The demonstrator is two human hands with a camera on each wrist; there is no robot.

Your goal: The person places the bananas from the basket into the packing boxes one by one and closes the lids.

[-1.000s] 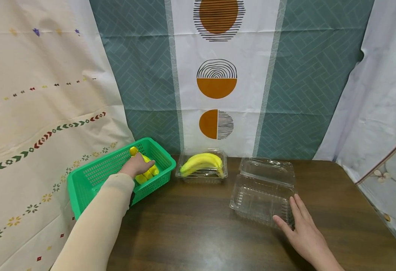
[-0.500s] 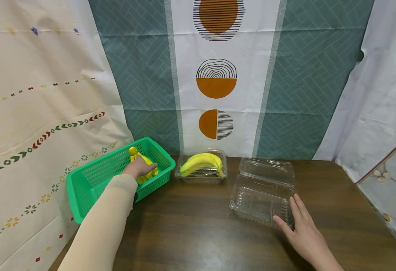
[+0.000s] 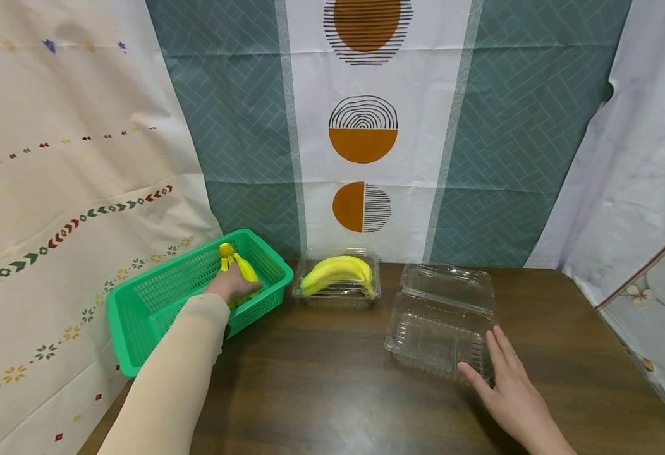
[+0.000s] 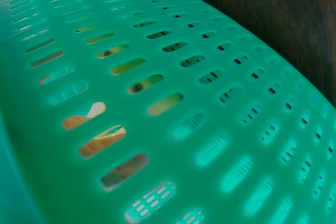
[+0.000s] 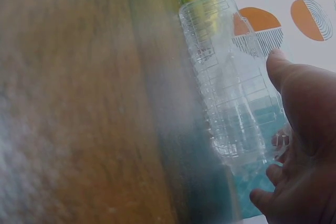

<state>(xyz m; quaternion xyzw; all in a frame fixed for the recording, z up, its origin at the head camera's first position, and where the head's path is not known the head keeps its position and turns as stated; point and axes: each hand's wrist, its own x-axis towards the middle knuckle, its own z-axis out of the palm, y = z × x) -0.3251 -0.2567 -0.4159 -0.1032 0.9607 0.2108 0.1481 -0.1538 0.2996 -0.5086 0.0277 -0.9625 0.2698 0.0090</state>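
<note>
Inside the green plastic basket (image 3: 139, 281), my left hand (image 3: 230, 284) grips a bunch of yellow bananas (image 3: 244, 268), the thumb lying across them and the other fingers hidden. The left wrist view is mostly filled by the slotted basket wall (image 4: 173, 77), with bits of yellow showing through the slots. My right hand (image 3: 509, 395) has its fingers straight, thumb spread, at the right edge of a clear plastic clamshell container (image 3: 437, 335) whose lid leans back. In the right wrist view, the fingers of the right hand (image 5: 310, 119) show beside that container (image 5: 226, 87).
A second clear container (image 3: 338, 302) with bananas (image 3: 338, 273) in it stands at the back of the brown wooden table (image 3: 321, 385), between the basket and the open clamshell. Patterned curtains (image 3: 253, 126) hang close behind and at the sides.
My left hand has shifted the bananas slightly in the basket; their stem end now points more upward. The basket has slid slightly left in view. My right hand has stayed put.
</note>
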